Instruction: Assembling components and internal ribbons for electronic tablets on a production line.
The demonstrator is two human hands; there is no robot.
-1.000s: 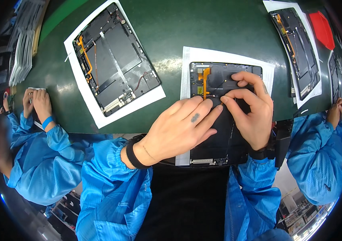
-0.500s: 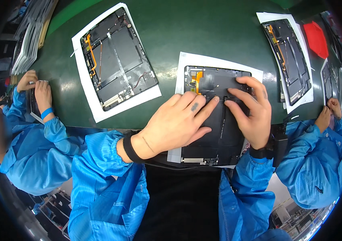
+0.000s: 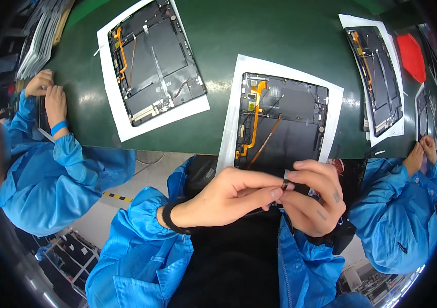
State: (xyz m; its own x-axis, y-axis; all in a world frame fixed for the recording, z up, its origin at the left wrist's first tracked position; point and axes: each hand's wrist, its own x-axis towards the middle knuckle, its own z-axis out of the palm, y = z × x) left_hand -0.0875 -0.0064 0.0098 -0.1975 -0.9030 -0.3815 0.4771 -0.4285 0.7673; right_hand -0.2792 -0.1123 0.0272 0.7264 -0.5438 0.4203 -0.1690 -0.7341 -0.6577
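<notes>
An opened tablet shell (image 3: pixel 300 138) lies before me on a white sheet (image 3: pixel 334 110), with an orange flex cable (image 3: pixel 256 120) down its left side. A thin brown cable (image 3: pixel 265 141) slants across its black middle. Over the near end, my left hand (image 3: pixel 223 197) pinches a small dark strip (image 3: pixel 285 184) between thumb and forefinger. My right hand (image 3: pixel 316 197) meets it from the right, fingers curled and fingertips closed at the same strip. A pale tab shows beside the fingertips. Both hands hide the shell's lower part, so the strip's full length cannot be made out.
Another opened tablet shell (image 3: pixel 162 61) rests on white paper at the far left, and a third (image 3: pixel 377 77) at the right beside a red tray (image 3: pixel 411 57). Co-workers in blue sleeves work at both sides. Stacked pale sheets (image 3: pixel 41 43) stand at the upper left.
Both hands have come back from the shell's middle to its near end, and their fingertips now meet at a small dark strip. The slanting brown cable has come into sight.
</notes>
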